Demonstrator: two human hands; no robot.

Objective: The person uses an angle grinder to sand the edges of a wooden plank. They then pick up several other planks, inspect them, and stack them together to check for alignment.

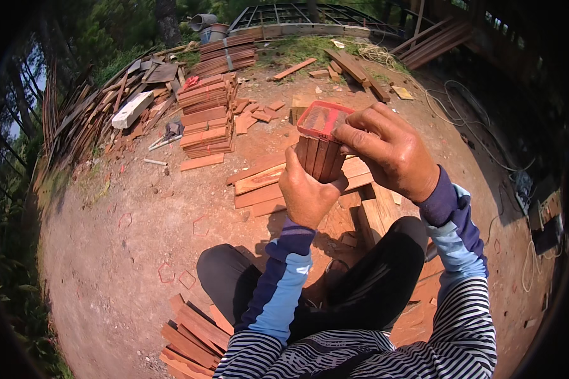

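My left hand (308, 199) grips a bundle of reddish-brown wooden slats (316, 156) from below, thumb along its near left side. The bundle is held up in front of me, its far end facing away and upward. A red plastic band (308, 112) circles that end, and a red strip also crosses its top face. At the bundle's right corner, the bent fingers of my right hand (384, 147) pinch at the band. Those fingers partly hide the corner. Below lie loose planks (261, 187) on the ground.
Stacked slats (207, 121) stand ahead, left of centre, with scrap timber (109, 99) and a white block (133, 110) beyond. Bent red loops (166, 273) lie on the dirt. More slats (197, 334) fan out by my left knee. A cable (474, 125) runs along the right.
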